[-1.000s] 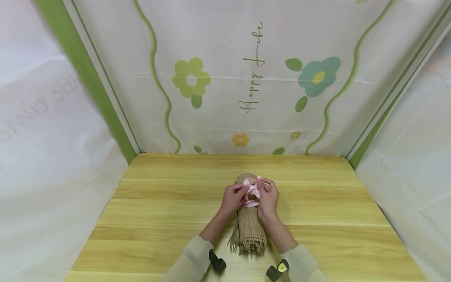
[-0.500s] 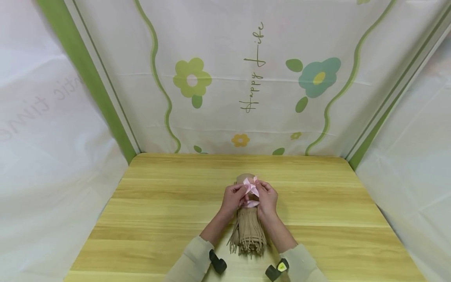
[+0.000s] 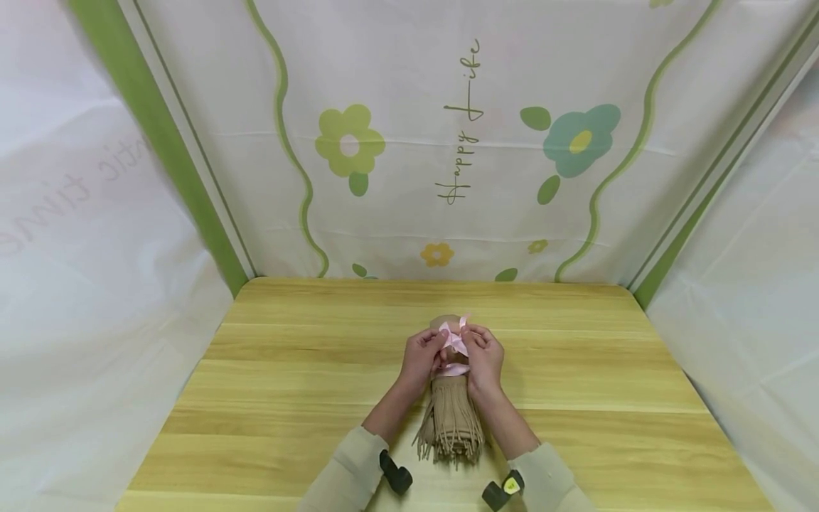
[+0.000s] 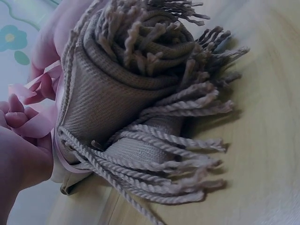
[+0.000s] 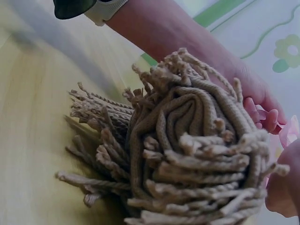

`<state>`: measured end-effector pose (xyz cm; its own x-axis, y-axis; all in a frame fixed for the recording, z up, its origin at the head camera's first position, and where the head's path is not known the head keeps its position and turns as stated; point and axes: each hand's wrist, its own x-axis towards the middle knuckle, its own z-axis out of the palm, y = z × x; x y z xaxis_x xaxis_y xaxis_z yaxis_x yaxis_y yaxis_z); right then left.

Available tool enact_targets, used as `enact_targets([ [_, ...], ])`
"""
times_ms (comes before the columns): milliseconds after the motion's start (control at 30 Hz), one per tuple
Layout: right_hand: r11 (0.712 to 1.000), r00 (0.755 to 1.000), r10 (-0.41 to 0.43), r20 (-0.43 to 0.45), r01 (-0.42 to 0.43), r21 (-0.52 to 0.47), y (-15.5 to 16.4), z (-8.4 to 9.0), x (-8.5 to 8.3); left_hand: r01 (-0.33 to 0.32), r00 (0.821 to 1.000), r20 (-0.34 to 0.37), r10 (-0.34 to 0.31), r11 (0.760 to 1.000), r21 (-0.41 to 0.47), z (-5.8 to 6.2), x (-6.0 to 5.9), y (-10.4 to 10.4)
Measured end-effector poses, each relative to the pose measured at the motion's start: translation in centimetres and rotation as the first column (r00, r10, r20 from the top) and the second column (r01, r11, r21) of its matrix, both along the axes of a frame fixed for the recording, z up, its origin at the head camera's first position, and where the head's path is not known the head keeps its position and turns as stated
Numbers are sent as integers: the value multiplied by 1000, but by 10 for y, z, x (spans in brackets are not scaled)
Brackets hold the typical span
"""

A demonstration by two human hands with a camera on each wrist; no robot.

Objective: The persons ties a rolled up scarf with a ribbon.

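Observation:
A rolled beige scarf [image 3: 451, 416] with a fringe at its near end lies on the wooden table [image 3: 288, 384], its far end pointing away. A pink ribbon [image 3: 453, 343] is wound round the roll and forms a bow on top. My left hand [image 3: 422, 355] pinches the bow's left side and my right hand [image 3: 483, 355] pinches its right side. In the left wrist view the scarf [image 4: 126, 103] fills the frame with the ribbon [image 4: 35, 126] at its left. The right wrist view shows the scarf's fringe [image 5: 187, 154] close up and the left hand's fingers [image 5: 262, 115] behind it.
A white cloth backdrop [image 3: 461, 142] printed with flowers and green lines stands behind the table, and white sheets hang at both sides. Black wrist cameras [image 3: 397, 476] sit on both sleeves at the table's near edge.
Both hands have drawn slightly closer together over the bow. The scarf has stayed in place.

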<state>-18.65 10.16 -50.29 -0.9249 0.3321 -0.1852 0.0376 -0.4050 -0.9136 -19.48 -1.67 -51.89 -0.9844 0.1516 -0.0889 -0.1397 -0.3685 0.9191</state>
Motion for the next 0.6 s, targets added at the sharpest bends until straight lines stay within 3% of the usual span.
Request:
enact_targets([
  [133,1000,999,25,40,-24,-19,1,0,0,-22,1000,2,22,1000,4,1,-1,1],
  [267,994,996,56,74,-49,-101,5,1,-1,-30,999,-10,30,1000,7,2,-1,1],
  [433,976,992,113,56,-101,-192,9,2,0,-39,999,-13,38,999,-10,3,0,2],
  [600,981,991,119,65,-107,-161,11,4,1,-48,999,-5,48,999,-9,3,2,3],
])
